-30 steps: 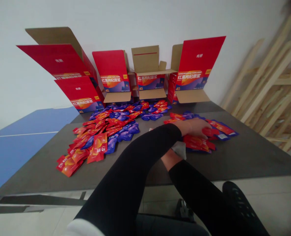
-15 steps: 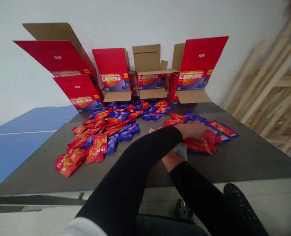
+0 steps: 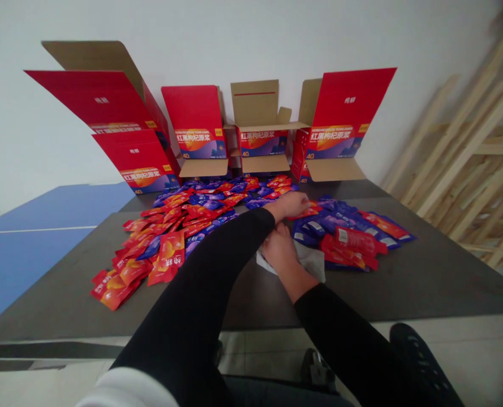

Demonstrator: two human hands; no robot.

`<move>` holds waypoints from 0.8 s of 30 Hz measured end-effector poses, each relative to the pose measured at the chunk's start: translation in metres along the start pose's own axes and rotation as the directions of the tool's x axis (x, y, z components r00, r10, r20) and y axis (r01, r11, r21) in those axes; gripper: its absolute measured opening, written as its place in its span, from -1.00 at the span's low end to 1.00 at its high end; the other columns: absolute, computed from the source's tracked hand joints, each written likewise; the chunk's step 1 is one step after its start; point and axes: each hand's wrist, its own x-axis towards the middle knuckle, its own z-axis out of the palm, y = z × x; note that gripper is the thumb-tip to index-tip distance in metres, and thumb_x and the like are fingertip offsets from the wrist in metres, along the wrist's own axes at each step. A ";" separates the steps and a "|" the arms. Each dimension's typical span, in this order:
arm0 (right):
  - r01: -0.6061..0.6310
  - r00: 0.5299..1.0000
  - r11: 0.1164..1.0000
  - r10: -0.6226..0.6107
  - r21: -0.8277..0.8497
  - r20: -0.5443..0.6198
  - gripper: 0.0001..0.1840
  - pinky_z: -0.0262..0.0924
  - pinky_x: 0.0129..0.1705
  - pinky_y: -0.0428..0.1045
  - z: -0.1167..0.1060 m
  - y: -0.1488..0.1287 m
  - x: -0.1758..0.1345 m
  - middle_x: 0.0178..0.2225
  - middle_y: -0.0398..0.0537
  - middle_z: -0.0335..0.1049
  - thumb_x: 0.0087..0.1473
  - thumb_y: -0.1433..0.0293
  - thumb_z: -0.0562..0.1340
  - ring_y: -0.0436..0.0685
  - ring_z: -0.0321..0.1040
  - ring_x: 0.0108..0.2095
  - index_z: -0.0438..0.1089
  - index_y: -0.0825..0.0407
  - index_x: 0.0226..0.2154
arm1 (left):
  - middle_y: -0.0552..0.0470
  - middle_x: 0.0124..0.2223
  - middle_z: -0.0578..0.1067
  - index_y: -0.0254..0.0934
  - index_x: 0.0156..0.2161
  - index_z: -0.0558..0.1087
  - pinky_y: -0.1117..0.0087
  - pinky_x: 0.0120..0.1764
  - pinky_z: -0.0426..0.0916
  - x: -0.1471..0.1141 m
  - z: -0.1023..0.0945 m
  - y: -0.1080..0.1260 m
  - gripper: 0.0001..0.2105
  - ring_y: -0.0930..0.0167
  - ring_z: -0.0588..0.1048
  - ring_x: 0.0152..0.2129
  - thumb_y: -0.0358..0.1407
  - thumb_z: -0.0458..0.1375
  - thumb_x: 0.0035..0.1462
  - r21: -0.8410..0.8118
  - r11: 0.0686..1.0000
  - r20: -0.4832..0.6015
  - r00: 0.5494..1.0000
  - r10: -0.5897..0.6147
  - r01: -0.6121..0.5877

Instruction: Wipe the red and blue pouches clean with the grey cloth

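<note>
My left hand [image 3: 292, 204] reaches across my right arm to the red sachets [image 3: 313, 211] at the back of the right-hand pile. Its fingers are curled closed at a red sachet; the fingertips are partly hidden. Beneath the left forearm, my right hand [image 3: 279, 246] is closed on a pale grey cloth [image 3: 313, 261] lying on the dark table [image 3: 251, 299]. Just right of the cloth lie blue sachets [image 3: 334, 219] and red sachets [image 3: 351, 240], overlapping. A larger heap of red and blue sachets [image 3: 170, 254] spreads over the left and back, partly behind my left sleeve.
Open red cartons stand along the back: a stacked pair [image 3: 141, 164] at left, two in the middle [image 3: 196, 124] and one at right [image 3: 336, 124], flaps up or folded down. A blue table [image 3: 34, 237] adjoins on the left. Wooden slats [image 3: 480, 152] lean at right.
My left hand has drawn back leftward from the front of the right-hand pile to its back edge, uncovering blue and red sachets. My right hand, hidden before, now shows on the cloth.
</note>
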 end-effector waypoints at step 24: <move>-0.055 0.999 0.998 0.054 -0.021 -0.005 -0.54 0.25 0.00 0.12 -0.002 -0.008 -0.011 -0.08 0.12 0.41 0.06 0.59 0.17 0.31 0.28 -0.07 0.51 -0.03 -0.01 | -0.28 0.41 0.11 -0.33 0.26 0.39 0.01 0.28 0.02 0.021 -0.008 -0.088 -0.27 -0.07 -0.01 0.35 0.08 0.25 0.08 0.261 0.809 -0.029 0.842 -0.539 0.527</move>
